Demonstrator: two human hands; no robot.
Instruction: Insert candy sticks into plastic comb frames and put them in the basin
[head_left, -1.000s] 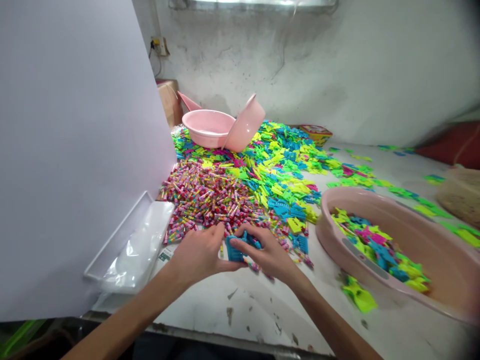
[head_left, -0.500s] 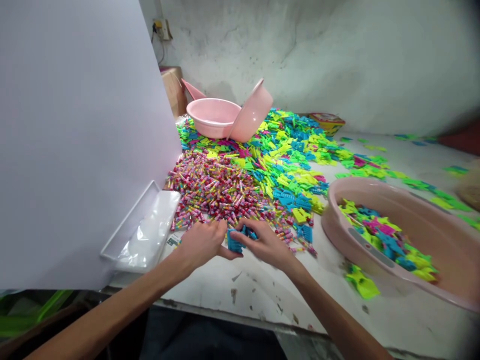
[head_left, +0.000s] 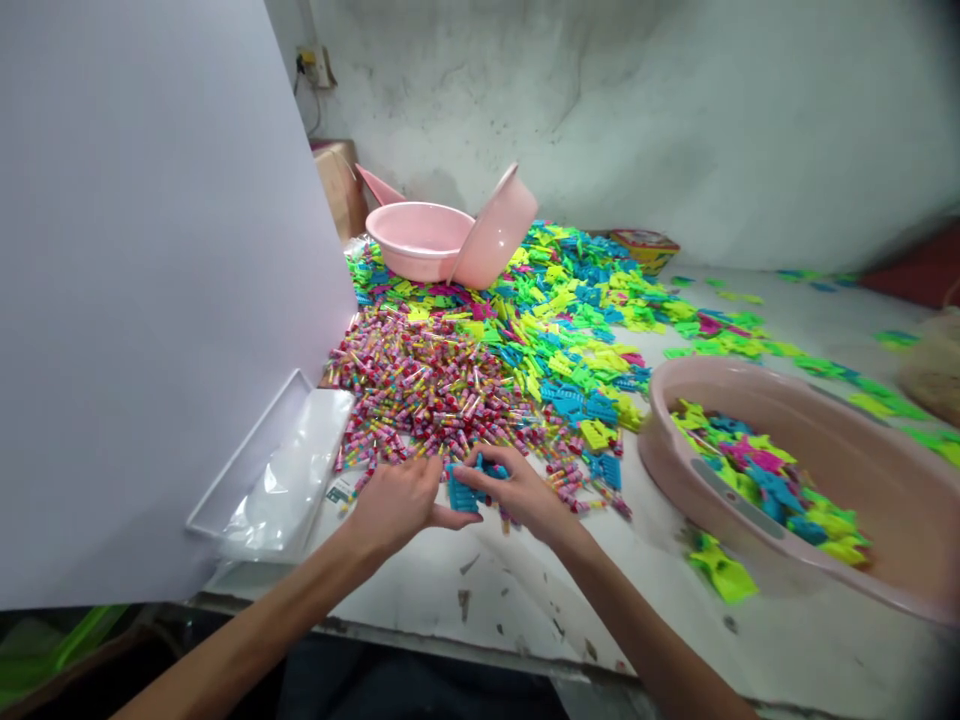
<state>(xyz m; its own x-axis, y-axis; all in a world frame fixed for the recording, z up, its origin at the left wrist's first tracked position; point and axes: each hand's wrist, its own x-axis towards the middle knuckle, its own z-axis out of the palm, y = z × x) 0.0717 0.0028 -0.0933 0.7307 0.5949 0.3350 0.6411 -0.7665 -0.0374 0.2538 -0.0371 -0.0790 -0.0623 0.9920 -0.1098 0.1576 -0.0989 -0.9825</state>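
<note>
Just above the front part of the table, both hands are closed on a small blue plastic piece [head_left: 462, 493] with a ridged, comb-like side. My left hand [head_left: 397, 503] grips it from the left, its thumb stretched along the lower edge. From the right, my right hand [head_left: 519, 490] pinches it between thumb and fingers, which hide part of its top. Directly beyond the hands spreads a heap of small pink-and-red printed tubes [head_left: 427, 385] with yellow parts. Whether a tube is inside the blue piece cannot be made out.
Behind the tubes lies a pile of bright plastic pieces [head_left: 570, 300] with two pink basins [head_left: 420, 265] on it. A large pink tub [head_left: 675, 480] stands at right, a yellow-green piece [head_left: 721, 570] beside it. Clear plastic bags [head_left: 289, 480] fill a white tray at left, near a pale panel [head_left: 165, 300].
The view has shifted slightly, so the scene sits a little lower and further left. Both hands keep hold of the blue piece, with little change in their grip.
</note>
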